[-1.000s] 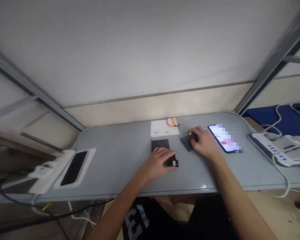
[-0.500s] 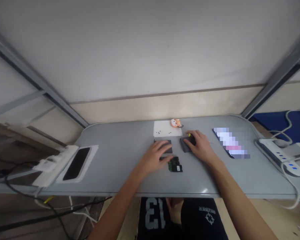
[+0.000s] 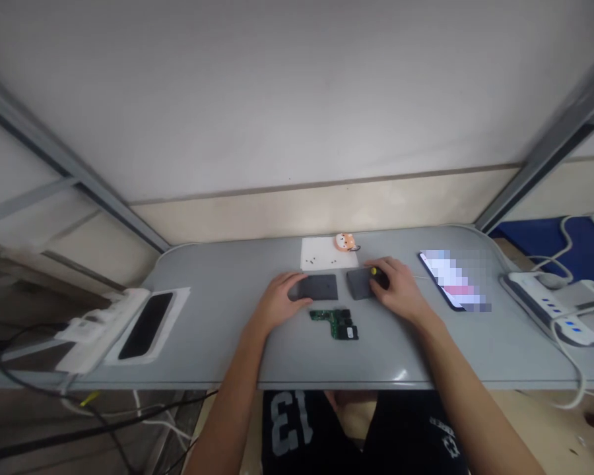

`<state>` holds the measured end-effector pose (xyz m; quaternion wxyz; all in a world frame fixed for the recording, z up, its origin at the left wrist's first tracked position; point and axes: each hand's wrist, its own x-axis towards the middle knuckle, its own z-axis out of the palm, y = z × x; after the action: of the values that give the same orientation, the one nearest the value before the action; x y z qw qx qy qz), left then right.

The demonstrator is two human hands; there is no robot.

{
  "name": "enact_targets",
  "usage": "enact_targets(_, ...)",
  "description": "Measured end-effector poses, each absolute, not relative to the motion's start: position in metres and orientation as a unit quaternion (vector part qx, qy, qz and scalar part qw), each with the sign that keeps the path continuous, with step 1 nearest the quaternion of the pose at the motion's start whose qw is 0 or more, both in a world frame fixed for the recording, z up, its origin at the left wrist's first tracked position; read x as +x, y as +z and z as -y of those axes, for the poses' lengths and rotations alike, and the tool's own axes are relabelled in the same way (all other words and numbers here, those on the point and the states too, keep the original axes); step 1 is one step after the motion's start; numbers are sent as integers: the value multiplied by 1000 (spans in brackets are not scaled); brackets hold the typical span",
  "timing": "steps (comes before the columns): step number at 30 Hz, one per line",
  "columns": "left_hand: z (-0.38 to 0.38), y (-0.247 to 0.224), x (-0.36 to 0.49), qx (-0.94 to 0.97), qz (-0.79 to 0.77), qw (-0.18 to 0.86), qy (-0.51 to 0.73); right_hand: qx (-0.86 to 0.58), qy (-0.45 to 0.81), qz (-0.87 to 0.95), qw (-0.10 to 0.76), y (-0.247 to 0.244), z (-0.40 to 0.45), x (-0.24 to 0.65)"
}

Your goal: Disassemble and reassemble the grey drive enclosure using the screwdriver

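My left hand (image 3: pixel 278 302) is closed round the left end of a flat dark grey case half (image 3: pixel 321 287), its thumb along the near edge and its fingers at the far edge. A second dark grey case half (image 3: pixel 357 284) lies to the right, with my right hand (image 3: pixel 396 287) against its right side. The same hand holds a screwdriver (image 3: pixel 380 278) with a black, yellow-ended handle; its thin shaft points right. Nearer me lies a green circuit board (image 3: pixel 333 319) with black parts, touched by neither hand.
Behind the case halves, several tiny dark screws (image 3: pixel 311 260) rest on white paper (image 3: pixel 321 249) beside an orange animal-faced case (image 3: pixel 345 242). A lit phone (image 3: pixel 445 280) and a power strip (image 3: pixel 549 307) lie right; a dark phone (image 3: pixel 147 324) lies left.
My left hand has moved left, off the circuit board, to the left case half. The right case half has shifted slightly left and turned with my right hand. The view has shifted slightly.
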<state>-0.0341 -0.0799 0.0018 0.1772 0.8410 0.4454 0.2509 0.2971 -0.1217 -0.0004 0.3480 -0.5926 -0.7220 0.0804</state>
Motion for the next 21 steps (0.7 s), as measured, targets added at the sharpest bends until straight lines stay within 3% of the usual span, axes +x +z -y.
enact_targets(21,99,10,-14,845,-404,143,320,-573,98,724,370,-4,119,290)
